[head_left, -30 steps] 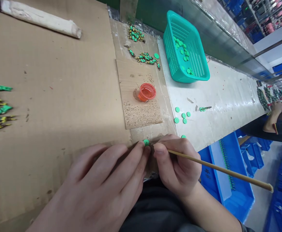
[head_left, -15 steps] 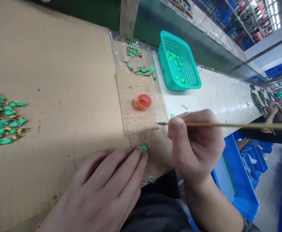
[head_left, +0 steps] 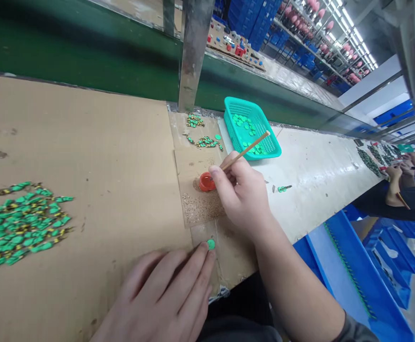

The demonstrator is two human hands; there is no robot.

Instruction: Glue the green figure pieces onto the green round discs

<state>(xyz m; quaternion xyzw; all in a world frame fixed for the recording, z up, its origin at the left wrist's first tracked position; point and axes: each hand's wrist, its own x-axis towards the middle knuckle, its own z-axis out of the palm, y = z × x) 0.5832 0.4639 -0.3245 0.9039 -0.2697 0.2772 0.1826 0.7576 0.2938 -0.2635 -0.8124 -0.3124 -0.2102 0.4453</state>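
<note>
My right hand [head_left: 245, 194] is closed around a thin wooden paintbrush [head_left: 248, 148]. Its tip points down into a small red cup [head_left: 205, 182] of liquid; the bristles are mostly hidden. My left hand [head_left: 172, 285] lies low on the cardboard, fingers together. Its fingertips hold the edge of a small round green disc [head_left: 211, 244] against the surface; the thumb is hidden. Under the cup lies a cardboard piece [head_left: 200, 209] covered with gold-brown specks. Small green, black and yellow pieces [head_left: 207, 142] lie beyond the cup.
A large pile of green, black and yellow pieces [head_left: 25, 223] lies at left. A teal basket [head_left: 231, 124] holds green discs. One small green piece [head_left: 284, 188] lies on the white tabletop. A metal post [head_left: 191, 57] rises behind. Blue bins [head_left: 350, 266] stand at right, near another person's hands [head_left: 394, 173].
My right hand has carried the brush left and away from me, from beside the speckled cardboard to the red cup. My left hand stays at the disc. The camera view has tilted upward.
</note>
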